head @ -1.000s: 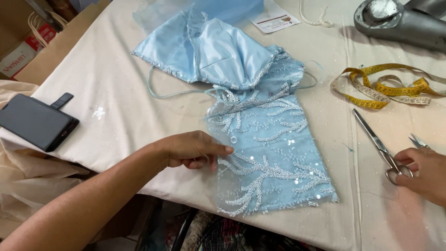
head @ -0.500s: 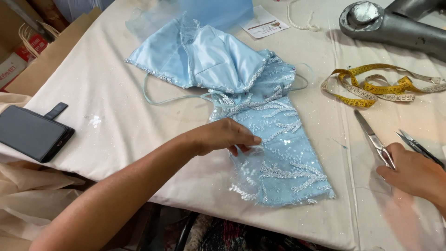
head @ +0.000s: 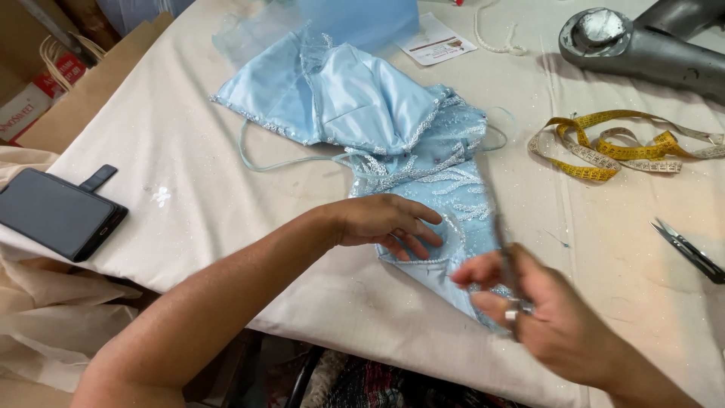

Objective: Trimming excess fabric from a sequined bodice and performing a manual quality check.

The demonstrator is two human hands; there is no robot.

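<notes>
Fabric first: light blue garment [head: 393, 143] lies spread on the cream-covered table [head: 189, 189], satin bodice part toward the far side, sequined sheer part running down toward you & the near edge.

Your left hand [head: 385, 224] rests flat on the sequined part, fingers spread and pressing the cloth down near its lower left edge; not closed around anything.

Your right hand [head: 536, 302] sits above the lower end of the same fabric, near the table edge. It's curled around the handles of a pair of scissors [head: 504, 253], blades pointing away from you over the cloth. Motion blur there, so can't tell how far the blades are parted or if they touch the fabric.

Around it:
- yellow tape measure [head: 612, 147] in loose loops, right of the garment, apart from it
- small dark snips [head: 691, 251] further right, well clear of your hand
- grey metal machine part [head: 642, 45] at far right corner
- dark phone [head: 57, 213] w/ strap on left edge of table
- small printed card [head: 438, 39] past the garment
</notes>
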